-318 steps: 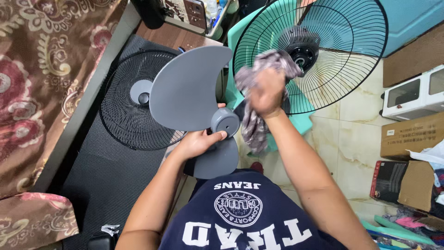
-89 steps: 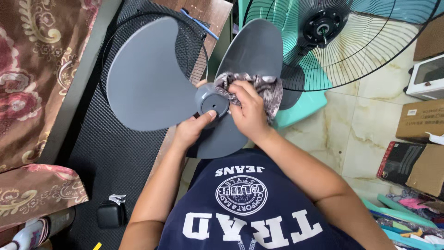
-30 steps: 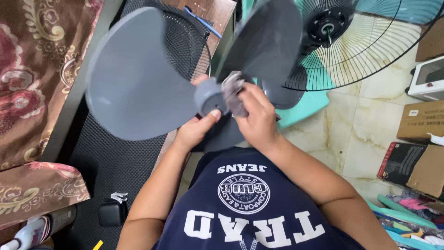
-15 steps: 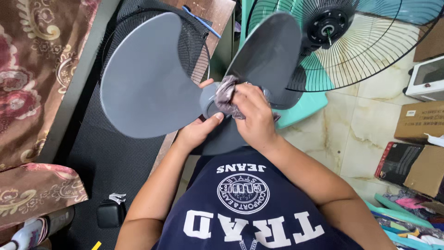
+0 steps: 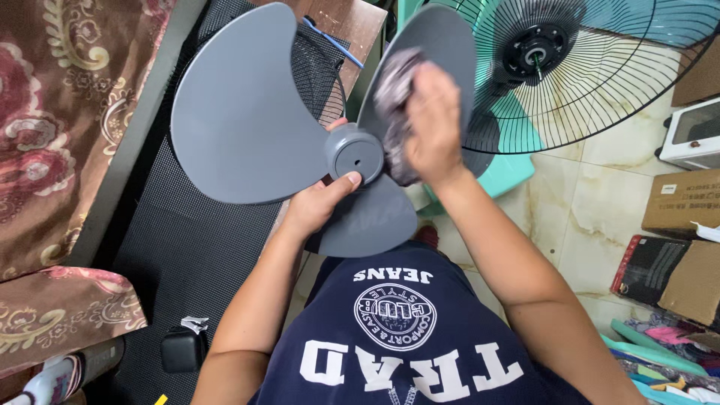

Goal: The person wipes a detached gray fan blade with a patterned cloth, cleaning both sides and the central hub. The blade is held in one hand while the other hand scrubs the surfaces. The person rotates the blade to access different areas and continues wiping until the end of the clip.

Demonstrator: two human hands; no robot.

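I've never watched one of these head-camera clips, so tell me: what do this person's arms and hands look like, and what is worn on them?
Both arms are bare from the shoulder area down: no sleeves reach the forearms, and no gloves, watch or rings show on the left hand or the right hand. The only clothing in view is a navy T-shirt with white lettering and a round white emblem.

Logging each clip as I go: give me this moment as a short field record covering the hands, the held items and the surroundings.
left hand: left hand grips the hub of the grey fan blade
right hand: right hand presses a patterned cloth against the upper-right blade
behind: fan guard with motor, over a teal stool
left side: black mesh grille on a black mat
floor: cardboard boxes at right
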